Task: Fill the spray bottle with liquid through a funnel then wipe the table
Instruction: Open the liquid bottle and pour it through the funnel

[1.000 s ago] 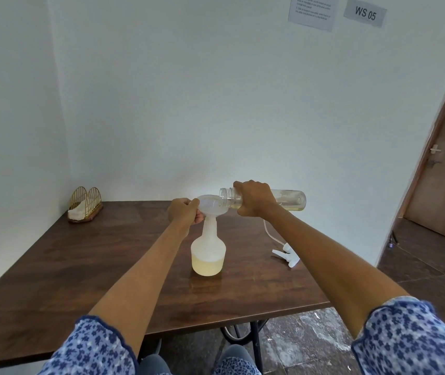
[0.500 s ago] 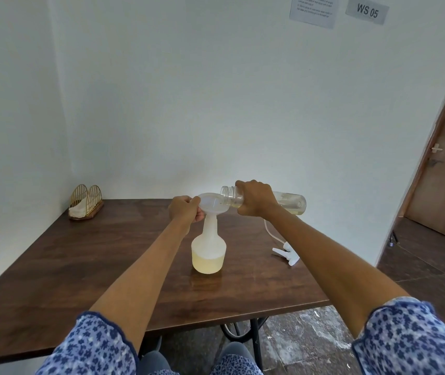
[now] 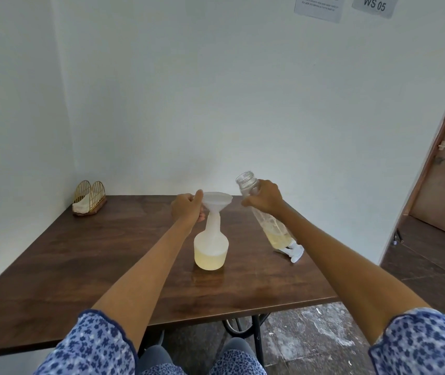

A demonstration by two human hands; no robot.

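Spray bottle (image 3: pixel 211 246), approx a third full, stands below left hand (image 3: pixel 187 210) w/ funnel (image 3: pixel 216 200) rim pinched steady; clear bottle (image 3: pixel 265 212), gripped by right hand (image 3: pixel 265 198), is best set down upright, clear of funnel & sprayer head (image 3: pixel 294 253).

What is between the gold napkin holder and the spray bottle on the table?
In the head view, only bare table top lies between the napkin holder and the spray bottle.

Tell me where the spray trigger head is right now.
The spray trigger head lies on the table, right of the spray bottle, just beyond the clear bottle.
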